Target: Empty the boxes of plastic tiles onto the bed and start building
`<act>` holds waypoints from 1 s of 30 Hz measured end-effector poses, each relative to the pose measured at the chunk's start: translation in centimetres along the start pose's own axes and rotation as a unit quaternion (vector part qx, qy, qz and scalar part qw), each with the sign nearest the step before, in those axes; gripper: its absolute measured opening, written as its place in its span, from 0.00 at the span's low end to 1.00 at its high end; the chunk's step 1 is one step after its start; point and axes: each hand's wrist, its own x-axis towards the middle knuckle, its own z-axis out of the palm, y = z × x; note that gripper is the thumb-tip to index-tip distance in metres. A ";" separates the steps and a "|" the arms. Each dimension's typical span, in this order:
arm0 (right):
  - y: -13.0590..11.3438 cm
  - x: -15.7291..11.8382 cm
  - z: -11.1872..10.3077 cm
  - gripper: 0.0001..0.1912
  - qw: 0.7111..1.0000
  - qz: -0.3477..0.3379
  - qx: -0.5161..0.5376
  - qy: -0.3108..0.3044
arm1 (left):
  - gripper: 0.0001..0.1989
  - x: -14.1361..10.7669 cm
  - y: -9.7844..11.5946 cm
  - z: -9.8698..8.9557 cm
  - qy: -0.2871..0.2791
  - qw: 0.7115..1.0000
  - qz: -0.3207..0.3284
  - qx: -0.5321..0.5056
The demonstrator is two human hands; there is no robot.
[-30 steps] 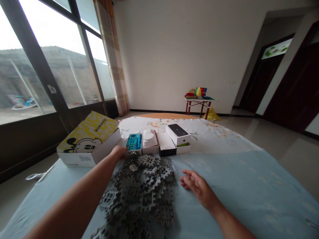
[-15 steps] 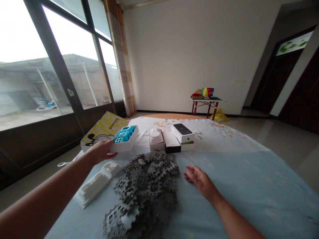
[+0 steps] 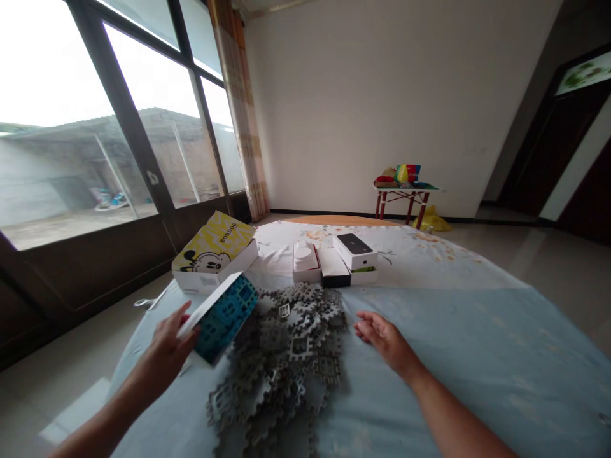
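Observation:
My left hand (image 3: 167, 346) grips the near edge of a white box (image 3: 214, 299) filled with blue interlocking tile pieces (image 3: 224, 324). The box is tilted, its open side facing right and down towards the heap. Below and to the right of it lies a large pile of grey interlocking tile pieces (image 3: 281, 356), some with window-like cutouts; one small white piece (image 3: 284, 310) sits on top. To the right of the pile, my right hand (image 3: 379, 334) hovers over or rests on the blue cloth, fingers loosely bent and nothing visible in them.
Behind the white box stands a yellow-lidded box (image 3: 214, 251) with a cartoon dog. Further along are a small box with a white round item (image 3: 303, 256), a black-edged box (image 3: 335, 270) and a phone box (image 3: 356, 251). Scissors (image 3: 146, 303) lie near the left table edge.
My left hand has drawn the box of blue pieces nearer and tipped it over towards the grey pile. The white moulded tray at left no longer shows. My right hand has barely moved.

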 end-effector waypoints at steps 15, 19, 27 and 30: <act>0.6 0.1 -0.3 0.27 1.000 -0.003 -0.004 -0.024 | 0.34 -3.1 1.6 0.9 -0.047 0.985 0.112 0.123; 0.6 0.1 -0.3 0.26 1.000 -0.006 -0.010 -0.023 | 0.29 -2.8 2.2 0.6 -0.066 0.992 0.059 0.095; 0.6 0.2 -0.3 0.27 1.000 -0.005 -0.022 -0.022 | 0.28 -3.5 4.2 1.9 0.047 0.999 0.023 -0.010; 0.4 0.1 -0.3 0.28 0.999 0.001 -0.025 -0.023 | 0.30 -3.1 5.1 2.6 0.057 0.995 -0.011 -0.077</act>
